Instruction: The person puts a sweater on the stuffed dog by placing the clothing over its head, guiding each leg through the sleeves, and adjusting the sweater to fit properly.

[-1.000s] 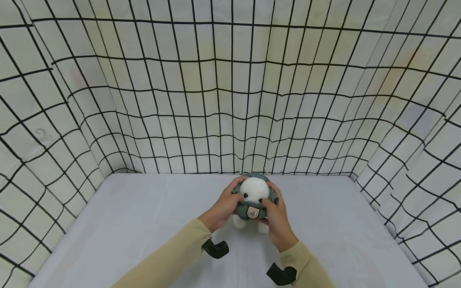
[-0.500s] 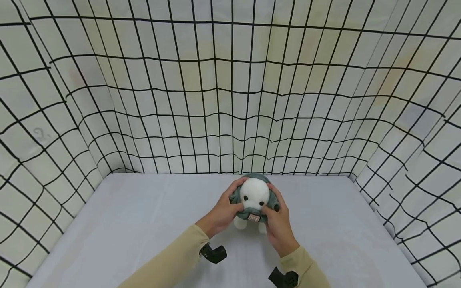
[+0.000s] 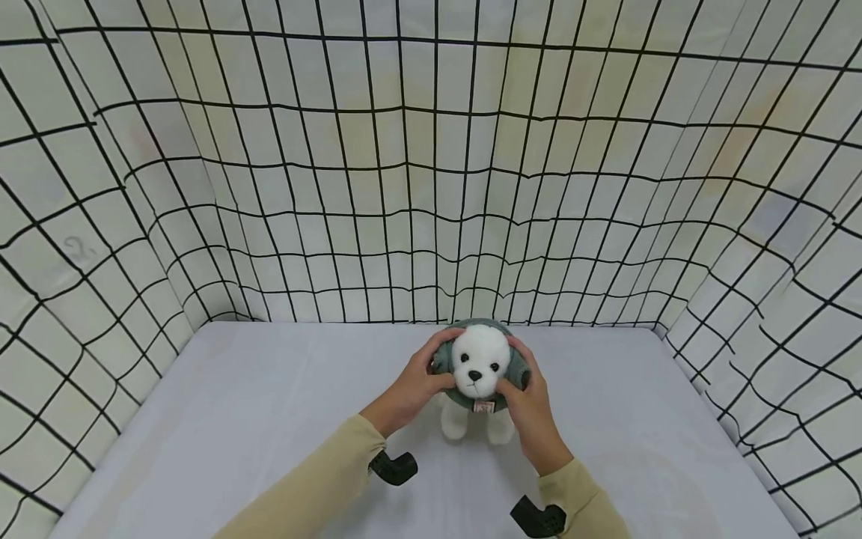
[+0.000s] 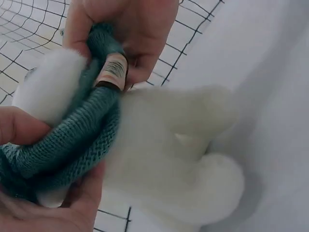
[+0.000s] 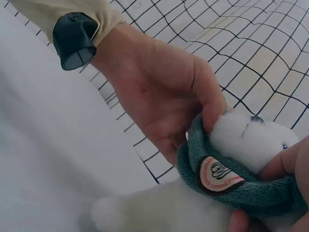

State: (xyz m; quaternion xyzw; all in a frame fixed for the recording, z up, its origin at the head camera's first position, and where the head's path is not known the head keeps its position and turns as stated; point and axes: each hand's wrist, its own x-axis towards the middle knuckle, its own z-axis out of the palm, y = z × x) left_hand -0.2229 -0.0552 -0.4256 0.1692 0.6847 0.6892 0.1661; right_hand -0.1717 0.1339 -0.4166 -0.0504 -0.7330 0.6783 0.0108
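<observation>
Here, one white plush dog (image 3: 479, 374), one teal knit hood (image 3: 515, 372), left hand (image 3: 408, 391) and right hand (image 3: 532, 415), two grips pinching its rim

toy body (image 4: 174, 159): blurred, left wrist | badge (image 3: 483, 406): too small to read | hands (image 3: 411, 389): hide toy's ears

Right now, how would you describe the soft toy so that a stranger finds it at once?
Look at the pale grey table inside the walls of black grid. Near its far middle, the left hand and the right hand hold a small plush dog. It is white and fluffy, with a teal knitted garment bearing a round badge.
</observation>
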